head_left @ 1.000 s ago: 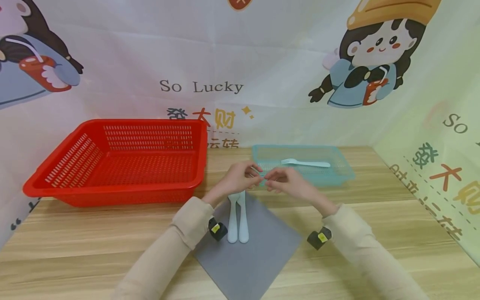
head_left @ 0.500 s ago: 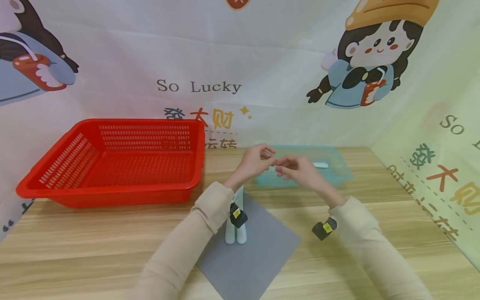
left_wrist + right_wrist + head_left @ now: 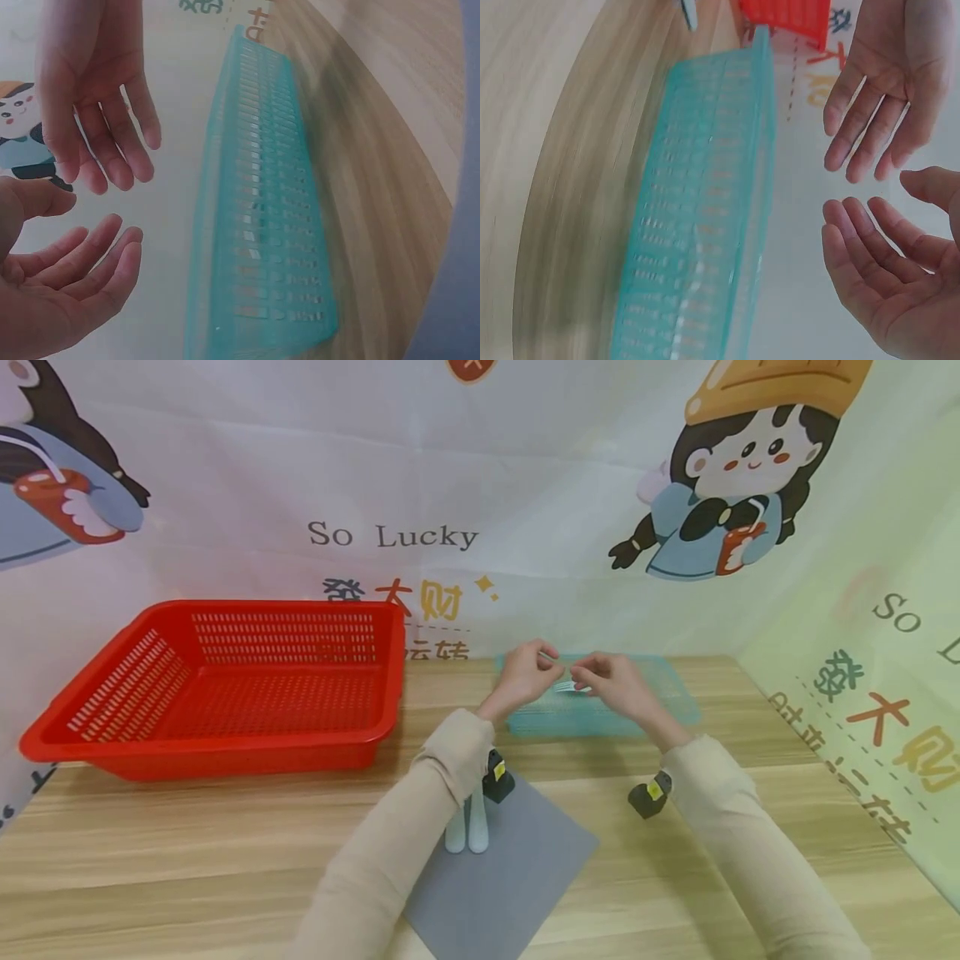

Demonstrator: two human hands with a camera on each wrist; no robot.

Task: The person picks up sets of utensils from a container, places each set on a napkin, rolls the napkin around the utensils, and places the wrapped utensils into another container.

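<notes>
Above the light-blue mesh basket, my left hand hovers with relaxed, slightly bent fingers and nothing in them. Close by, facing it, is my right hand, also holding nothing; a small gap separates the two. A pale fork lies in the basket, its tines showing between the hands and its handle hidden behind the right hand. Both wrist views show the hands above the basket's rim, the left hand and right hand with palms partly visible. Two pale utensil handles lie on a grey cloth, their heads covered by my left arm.
A large red basket stands at the left on the wooden table. A printed curtain hangs behind the table and along its right side. Small black cameras are strapped to both wrists.
Both hands have moved right and away from me, from the cloth's far corner to over the blue basket. They have drawn slightly apart. My left forearm now covers the utensils' heads.
</notes>
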